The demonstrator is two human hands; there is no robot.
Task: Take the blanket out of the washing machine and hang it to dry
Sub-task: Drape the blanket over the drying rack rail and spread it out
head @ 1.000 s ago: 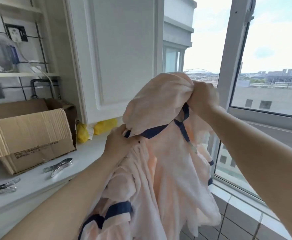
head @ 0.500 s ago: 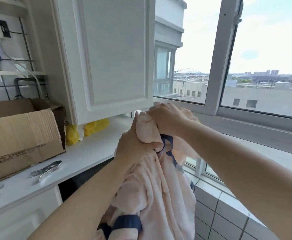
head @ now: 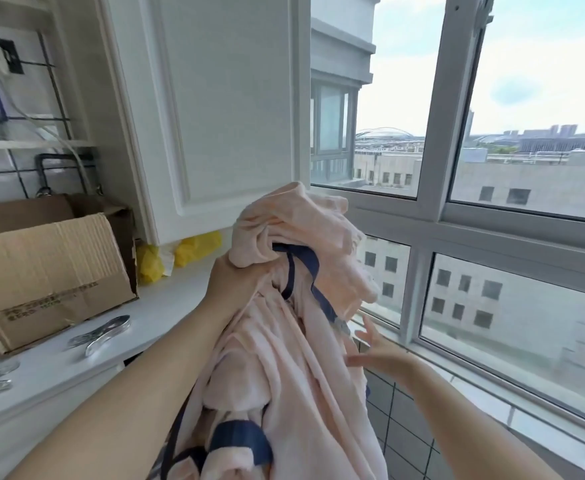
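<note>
The blanket (head: pixel 294 344) is pale pink with dark blue trim and hangs bunched in the middle of the view. My left hand (head: pixel 230 284) grips it just under its crumpled top and holds it up at chest height. My right hand (head: pixel 376 351) is lower, at the blanket's right side, fingers spread and holding nothing; its fingertips are at or just off the cloth. The lower folds run out of the bottom of the frame. No washing machine or drying line is visible.
A white counter (head: pixel 166 306) on the left carries an open cardboard box (head: pixel 45 268), metal clips (head: pixel 102 334) and yellow bags (head: pixel 180 254). A white cabinet door (head: pixel 211 109) hangs above it. A large window (head: pixel 436 216) fills the right side, over a tiled sill.
My right hand has let go of the blanket's top and dropped to its right side with fingers spread. My left hand now holds the bunch alone, raised a little higher.
</note>
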